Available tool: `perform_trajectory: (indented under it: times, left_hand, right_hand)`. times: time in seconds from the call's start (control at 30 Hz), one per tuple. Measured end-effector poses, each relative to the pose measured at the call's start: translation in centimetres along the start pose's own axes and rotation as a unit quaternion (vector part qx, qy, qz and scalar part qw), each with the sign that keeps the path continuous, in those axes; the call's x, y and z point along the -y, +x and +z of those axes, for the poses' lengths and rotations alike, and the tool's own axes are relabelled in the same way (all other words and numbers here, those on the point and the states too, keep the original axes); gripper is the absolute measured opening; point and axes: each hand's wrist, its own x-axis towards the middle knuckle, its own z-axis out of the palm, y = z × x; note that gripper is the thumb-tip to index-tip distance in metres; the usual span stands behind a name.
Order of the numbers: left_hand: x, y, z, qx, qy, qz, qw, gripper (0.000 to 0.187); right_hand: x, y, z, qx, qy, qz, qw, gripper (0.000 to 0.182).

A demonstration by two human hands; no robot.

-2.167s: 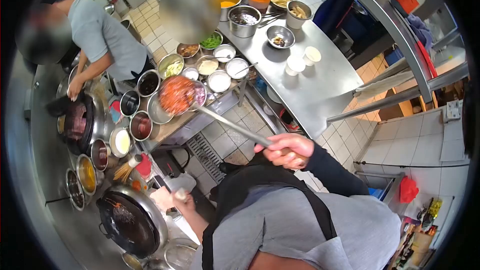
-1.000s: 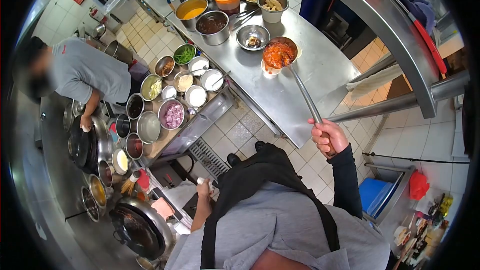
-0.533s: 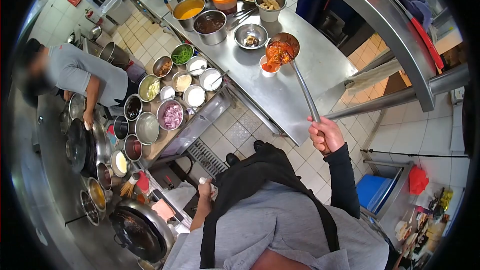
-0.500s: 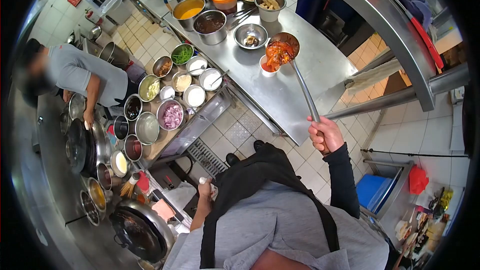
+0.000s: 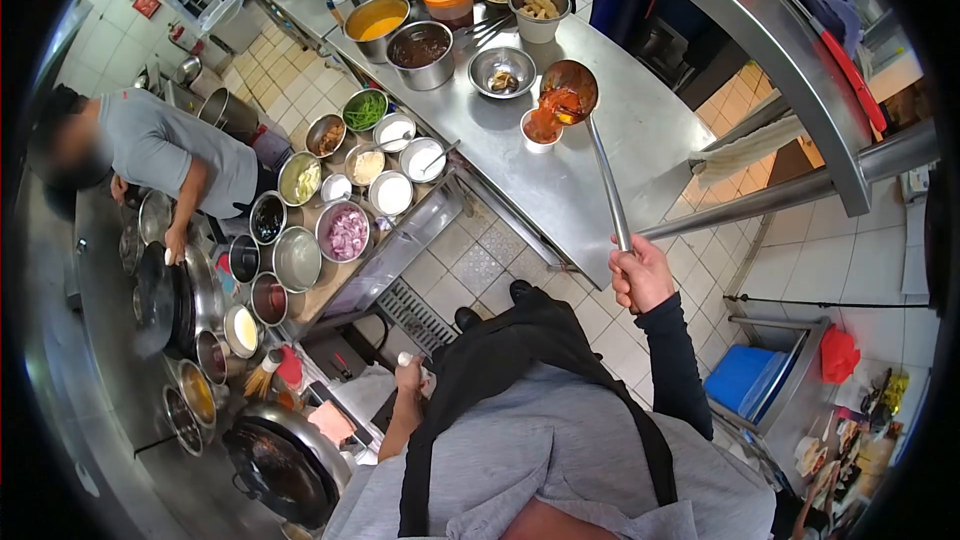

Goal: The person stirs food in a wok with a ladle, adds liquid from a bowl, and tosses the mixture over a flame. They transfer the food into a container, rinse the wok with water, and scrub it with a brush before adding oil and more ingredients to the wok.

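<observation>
My right hand (image 5: 640, 275) grips the end of a long steel ladle (image 5: 567, 92). The ladle bowl is tilted over a small white cup (image 5: 540, 128) on the steel counter (image 5: 620, 150), and red-orange sauce runs from it into the cup. My left hand (image 5: 408, 375) is low beside my apron, closed around a small pale handle near a cloth by the black wok (image 5: 275, 465); what the handle belongs to is unclear.
Several steel bowls of ingredients (image 5: 345, 230) fill a lower shelf on the left. Larger pots (image 5: 420, 42) stand at the counter's far end. Another person (image 5: 160, 150) in a grey shirt works at the stove on the left. A slanted steel rail (image 5: 800, 180) crosses on the right.
The ladle swung from over the ingredient bowls on the left to the counter, then tipped over the white cup; sauce now pours out. My left hand stayed by the wok.
</observation>
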Motion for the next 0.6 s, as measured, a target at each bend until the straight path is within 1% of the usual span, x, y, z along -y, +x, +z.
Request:
perform_trajectory:
  times: [0.1,0.2,0.3,0.4,0.5,0.6]
  left_hand:
    - [-0.2,-0.1,0.0,-0.012,0.024,0.005,1.0,0.028]
    - [0.1,0.6,0.0,-0.013,0.013,0.012,1.0,0.028]
    - [0.2,0.9,-0.1,-0.011,0.027,0.03,0.999,0.026]
    - [0.2,1.3,0.0,0.0,-0.002,0.027,1.0,0.025]
    - [-1.5,-0.1,0.1,0.002,0.023,0.016,1.0,0.025]
    - [-2.1,-0.6,0.0,0.025,0.021,0.013,0.999,0.026]
  right_hand:
    - [-0.6,-0.4,0.2,-0.009,-0.043,-0.02,0.999,0.025]
    - [-1.4,-0.8,0.7,-0.019,-0.057,-0.041,0.997,0.029]
    - [-1.0,-2.1,1.7,-0.039,-0.098,-0.059,0.993,0.034]
    - [-1.0,-3.2,1.8,-0.04,-0.132,-0.068,0.988,0.039]
    - [-4.5,-1.8,0.2,-0.066,-0.245,-0.156,0.954,0.038]
    - [-8.6,0.1,0.2,-0.135,-0.367,-0.288,0.874,0.036]
